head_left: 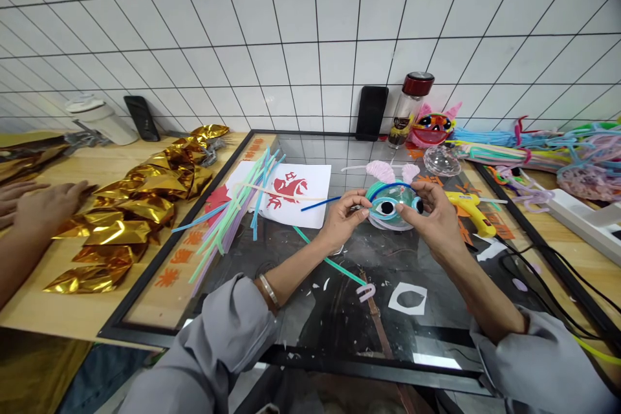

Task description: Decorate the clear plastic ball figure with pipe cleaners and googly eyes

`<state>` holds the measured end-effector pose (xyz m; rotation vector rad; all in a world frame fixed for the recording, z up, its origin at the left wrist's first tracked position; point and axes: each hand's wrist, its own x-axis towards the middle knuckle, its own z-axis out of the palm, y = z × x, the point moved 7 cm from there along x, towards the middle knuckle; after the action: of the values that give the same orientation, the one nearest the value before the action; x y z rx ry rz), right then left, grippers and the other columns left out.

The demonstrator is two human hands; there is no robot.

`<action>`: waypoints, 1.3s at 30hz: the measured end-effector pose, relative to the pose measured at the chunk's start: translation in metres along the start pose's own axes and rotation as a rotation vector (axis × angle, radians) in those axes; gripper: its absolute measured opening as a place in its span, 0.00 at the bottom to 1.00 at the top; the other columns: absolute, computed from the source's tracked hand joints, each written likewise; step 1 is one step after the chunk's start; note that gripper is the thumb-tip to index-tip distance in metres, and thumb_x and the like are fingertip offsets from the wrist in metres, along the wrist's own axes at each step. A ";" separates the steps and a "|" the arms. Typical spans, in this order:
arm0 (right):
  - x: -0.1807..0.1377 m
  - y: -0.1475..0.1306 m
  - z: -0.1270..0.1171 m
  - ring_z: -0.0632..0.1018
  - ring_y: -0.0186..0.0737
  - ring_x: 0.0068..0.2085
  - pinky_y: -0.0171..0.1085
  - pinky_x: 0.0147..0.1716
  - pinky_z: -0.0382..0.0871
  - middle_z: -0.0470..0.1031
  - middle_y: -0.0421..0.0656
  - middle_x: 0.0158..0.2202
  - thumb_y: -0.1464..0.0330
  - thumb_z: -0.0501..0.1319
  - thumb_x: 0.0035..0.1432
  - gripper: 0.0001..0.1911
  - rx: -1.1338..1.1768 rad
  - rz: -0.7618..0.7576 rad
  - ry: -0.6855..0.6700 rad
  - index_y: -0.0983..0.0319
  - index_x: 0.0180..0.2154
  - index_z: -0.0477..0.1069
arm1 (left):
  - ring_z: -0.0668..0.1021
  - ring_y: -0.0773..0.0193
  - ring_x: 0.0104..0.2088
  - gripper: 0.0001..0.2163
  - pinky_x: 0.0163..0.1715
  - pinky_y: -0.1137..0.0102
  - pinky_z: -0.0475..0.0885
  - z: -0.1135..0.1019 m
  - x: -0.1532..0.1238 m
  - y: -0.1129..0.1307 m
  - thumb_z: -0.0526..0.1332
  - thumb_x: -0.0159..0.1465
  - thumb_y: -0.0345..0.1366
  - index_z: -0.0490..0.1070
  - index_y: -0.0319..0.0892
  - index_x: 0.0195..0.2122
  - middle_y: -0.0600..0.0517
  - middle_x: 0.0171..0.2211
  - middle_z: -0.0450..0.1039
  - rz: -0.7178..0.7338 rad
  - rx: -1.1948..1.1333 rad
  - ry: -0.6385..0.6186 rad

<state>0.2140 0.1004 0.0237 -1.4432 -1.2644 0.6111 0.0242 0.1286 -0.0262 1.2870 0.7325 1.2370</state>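
Note:
A round craft figure is between my hands over the dark glass sheet. It has a clear front, pale rings, two black-and-white eyes and pink fuzzy ears. Across its top bends a dark blue pipe cleaner, whose free end sticks out left past my wrist. My left hand pinches this pipe cleaner at the figure's left side. With thumb and fingers closed, my right hand grips the figure's right edge, where the blue strip ends; its fingertips partly cover one eye.
Loose pastel pipe cleaners lie beside a white sheet with a red print. A yellow glue gun and black cable are at right. Behind stand a phone and glass bottle. Another person's hands rest near gold foil.

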 end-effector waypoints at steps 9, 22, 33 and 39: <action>0.000 0.001 0.000 0.76 0.47 0.46 0.49 0.50 0.66 0.76 0.45 0.44 0.59 0.71 0.39 0.27 0.006 -0.009 -0.011 0.58 0.43 0.69 | 0.71 0.53 0.55 0.14 0.49 0.65 0.70 0.000 0.000 0.001 0.71 0.54 0.46 0.76 0.40 0.32 0.46 0.52 0.69 0.002 -0.008 0.003; 0.000 -0.002 0.000 0.76 0.47 0.47 0.49 0.52 0.66 0.76 0.45 0.44 0.60 0.70 0.39 0.27 0.020 -0.018 -0.002 0.59 0.43 0.68 | 0.72 0.53 0.56 0.11 0.51 0.65 0.68 0.000 0.000 0.001 0.70 0.56 0.42 0.76 0.40 0.33 0.45 0.52 0.70 0.029 0.024 0.003; 0.001 0.002 -0.001 0.76 0.48 0.46 0.50 0.50 0.67 0.76 0.45 0.45 0.57 0.71 0.40 0.28 -0.019 -0.031 -0.011 0.58 0.43 0.69 | 0.72 0.53 0.55 0.13 0.53 0.63 0.68 0.000 -0.001 0.004 0.71 0.55 0.45 0.76 0.41 0.32 0.46 0.52 0.69 0.007 0.015 0.000; 0.000 0.001 -0.001 0.76 0.48 0.46 0.50 0.50 0.67 0.76 0.45 0.44 0.57 0.72 0.40 0.28 -0.001 -0.026 -0.009 0.58 0.43 0.69 | 0.72 0.53 0.56 0.12 0.53 0.63 0.68 0.000 0.000 0.003 0.71 0.55 0.44 0.76 0.41 0.32 0.46 0.52 0.70 0.017 0.011 -0.001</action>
<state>0.2149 0.1002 0.0232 -1.4245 -1.2886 0.6004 0.0231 0.1277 -0.0236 1.3051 0.7294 1.2477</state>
